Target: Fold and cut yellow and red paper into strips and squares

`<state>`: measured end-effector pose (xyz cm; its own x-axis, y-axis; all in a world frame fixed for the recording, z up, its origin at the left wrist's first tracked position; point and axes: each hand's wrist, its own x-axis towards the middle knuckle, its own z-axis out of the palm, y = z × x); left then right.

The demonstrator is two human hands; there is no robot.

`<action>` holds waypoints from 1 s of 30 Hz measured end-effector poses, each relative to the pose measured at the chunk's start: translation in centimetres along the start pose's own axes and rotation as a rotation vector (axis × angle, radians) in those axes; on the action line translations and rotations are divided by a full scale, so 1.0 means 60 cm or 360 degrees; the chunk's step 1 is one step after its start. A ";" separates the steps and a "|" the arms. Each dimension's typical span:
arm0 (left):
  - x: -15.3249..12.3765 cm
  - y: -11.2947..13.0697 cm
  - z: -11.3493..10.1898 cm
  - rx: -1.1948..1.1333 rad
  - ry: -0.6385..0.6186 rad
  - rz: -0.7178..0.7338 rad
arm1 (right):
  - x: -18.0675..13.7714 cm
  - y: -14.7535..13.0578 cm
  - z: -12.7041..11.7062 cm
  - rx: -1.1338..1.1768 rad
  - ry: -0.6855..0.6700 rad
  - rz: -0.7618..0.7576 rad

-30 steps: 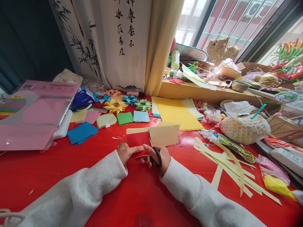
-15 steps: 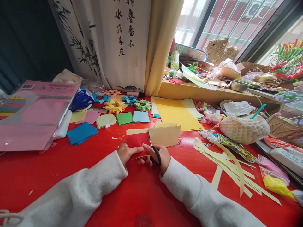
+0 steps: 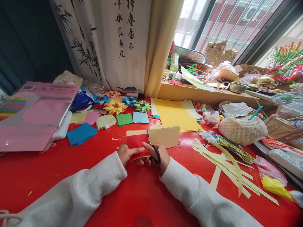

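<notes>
My left hand (image 3: 125, 154) is closed on a red paper sheet (image 3: 137, 141) that lies over cream paper (image 3: 164, 136); its thumb presses on the red sheet. Black-handled scissors (image 3: 156, 154) are in my right hand (image 3: 161, 156), with the fingers wrapped around the handles. The narrow blades point away from me along the right edge of the red sheet, with the cream paper spreading to their right. My fingertips under the paper are partly hidden.
Beyond the hands lie small stacks of green paper (image 3: 124, 119), blue paper (image 3: 81, 133) and folded paper stars (image 3: 115, 107). A large yellow sheet (image 3: 177, 115) lies behind. Cut paper strips (image 3: 227, 164) are scattered at right, near a netted white bundle (image 3: 242, 128). A pink paper pack (image 3: 42, 113) stands left.
The scissors and both hands hold nearly the same place, with the handles perhaps slightly closer together. The whole view has shifted very slightly.
</notes>
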<state>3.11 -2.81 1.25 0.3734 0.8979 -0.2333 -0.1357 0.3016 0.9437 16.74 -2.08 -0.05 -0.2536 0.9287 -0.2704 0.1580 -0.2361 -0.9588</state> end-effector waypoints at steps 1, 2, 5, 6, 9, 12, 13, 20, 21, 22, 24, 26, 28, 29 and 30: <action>-0.001 0.002 0.001 0.0007 -0.0005 -0.0016 | 0.000 -0.003 0.000 0.0021 -0.0009 0.0047; 0.000 0.003 0.002 0.0009 -0.0006 -0.0042 | 0.000 -0.005 0.000 0.0031 -0.0015 0.0082; 0.003 0.001 0.002 -0.0014 -0.0006 -0.0116 | 0.004 -0.003 -0.001 0.0014 -0.0012 0.0045; 0.005 0.000 0.001 -0.0029 -0.0005 -0.0126 | 0.005 0.000 -0.001 0.0007 -0.0008 0.0006; 0.010 -0.006 -0.003 -0.0061 0.0041 -0.0138 | 0.008 0.008 0.001 0.0019 -0.0005 -0.0060; 0.011 -0.010 -0.005 -0.0075 0.0094 -0.0156 | 0.009 0.010 0.003 0.0042 -0.0006 -0.0030; 0.011 -0.010 -0.006 -0.0079 0.0105 -0.0160 | 0.009 0.009 0.003 0.0039 0.0002 -0.0022; 0.013 -0.012 -0.009 -0.0103 0.0131 -0.0239 | 0.010 0.001 0.001 0.0001 -0.0016 0.0101; 0.013 -0.013 -0.008 -0.0108 0.0133 -0.0245 | 0.010 0.000 0.000 0.0020 -0.0039 0.0127; 0.012 -0.014 -0.008 -0.0114 0.0136 -0.0248 | 0.011 -0.001 -0.001 0.0041 -0.0055 0.0145; 0.011 -0.014 -0.005 -0.0125 0.0151 -0.0256 | 0.013 0.001 -0.002 0.0064 -0.0056 0.0149; 0.009 -0.014 -0.003 -0.0143 0.0176 -0.0266 | 0.016 0.005 -0.002 0.0034 -0.0023 0.0144; 0.009 -0.013 -0.002 -0.0155 0.0193 -0.0268 | 0.019 0.010 -0.002 -0.0014 0.0001 0.0120; 0.008 -0.012 -0.002 -0.0155 0.0200 -0.0273 | 0.020 0.012 -0.001 -0.0031 0.0003 0.0101; 0.008 -0.011 -0.002 -0.0155 0.0207 -0.0278 | 0.020 0.014 -0.001 -0.0041 0.0003 0.0087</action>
<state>3.28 -2.54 0.47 0.2783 0.8611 -0.4254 -0.1698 0.4800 0.8607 16.61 -1.12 -1.15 -0.2421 0.9151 -0.3223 0.1960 -0.2792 -0.9400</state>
